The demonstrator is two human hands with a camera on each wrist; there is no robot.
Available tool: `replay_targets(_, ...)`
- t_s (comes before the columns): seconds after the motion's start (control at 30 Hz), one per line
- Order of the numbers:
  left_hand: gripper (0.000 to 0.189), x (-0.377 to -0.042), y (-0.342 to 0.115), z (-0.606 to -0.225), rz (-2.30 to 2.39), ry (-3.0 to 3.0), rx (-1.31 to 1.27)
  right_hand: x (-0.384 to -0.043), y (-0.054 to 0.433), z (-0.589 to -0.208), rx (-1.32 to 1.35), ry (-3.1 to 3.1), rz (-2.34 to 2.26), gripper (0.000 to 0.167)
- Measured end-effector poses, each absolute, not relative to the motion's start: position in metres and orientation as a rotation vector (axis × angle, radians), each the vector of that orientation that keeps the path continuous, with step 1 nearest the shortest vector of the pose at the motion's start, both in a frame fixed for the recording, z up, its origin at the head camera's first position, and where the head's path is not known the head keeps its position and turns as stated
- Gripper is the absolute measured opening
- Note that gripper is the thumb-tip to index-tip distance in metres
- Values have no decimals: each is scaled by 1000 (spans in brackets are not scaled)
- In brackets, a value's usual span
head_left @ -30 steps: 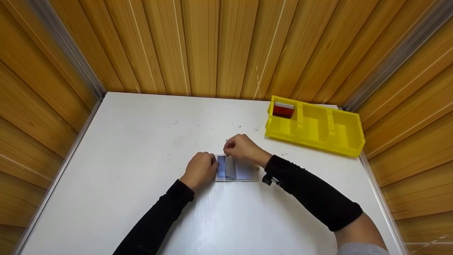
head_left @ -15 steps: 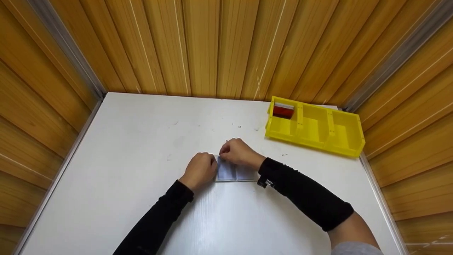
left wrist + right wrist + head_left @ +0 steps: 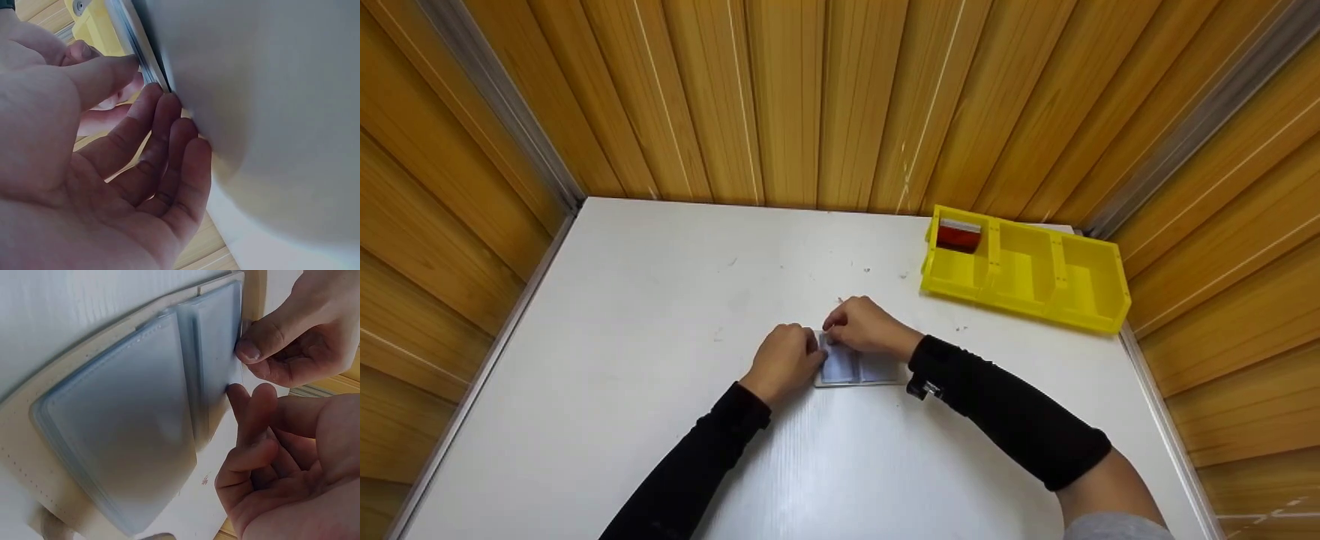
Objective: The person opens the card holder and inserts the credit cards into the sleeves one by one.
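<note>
A small card holder (image 3: 861,385) lies opened flat on the white table in front of me. The right wrist view shows its cream cover (image 3: 17,430) with stitch holes and clear plastic sleeves (image 3: 124,419) spread to both sides of the fold. My left hand (image 3: 784,362) grips the holder's left edge, with thumb above and fingertips (image 3: 167,104) along the rim. My right hand (image 3: 868,325) is at the far left corner of the sleeves, its thumb and forefinger pinched together at a sleeve's edge. From the head camera, my right hand hides part of the holder's far side.
A yellow bin (image 3: 1024,266) with three compartments stands at the back right; a red and white item (image 3: 958,235) sits in its left compartment. Wood-patterned panels (image 3: 780,97) wall the table at the back and sides. Small specks mark the white tabletop (image 3: 682,285).
My right hand has moved left and slightly nearer, turning a lifted sleeve over onto the left side, where it now lies flat. My left hand has stayed at the left edge.
</note>
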State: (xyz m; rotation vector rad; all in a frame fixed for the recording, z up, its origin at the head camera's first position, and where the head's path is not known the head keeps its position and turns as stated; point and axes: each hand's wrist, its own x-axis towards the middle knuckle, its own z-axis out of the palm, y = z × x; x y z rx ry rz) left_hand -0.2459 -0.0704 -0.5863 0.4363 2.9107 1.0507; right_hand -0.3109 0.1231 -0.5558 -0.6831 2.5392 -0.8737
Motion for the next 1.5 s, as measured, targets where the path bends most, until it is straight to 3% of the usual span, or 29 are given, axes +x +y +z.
replay_targets(0.5, 23, -247, -69, -586, 1024, 2938, 447, -326, 155, -520, -721, 2577, -796, 23)
replay_targets(0.97, 23, -244, -69, -586, 1014, 2906, 399, -356, 221, -473, -514, 2737, -683, 24)
replay_targets(1.5, 22, -242, -72, -587, 1018, 2889, 363, -394, 293, -456, -80, 2828, -545, 33)
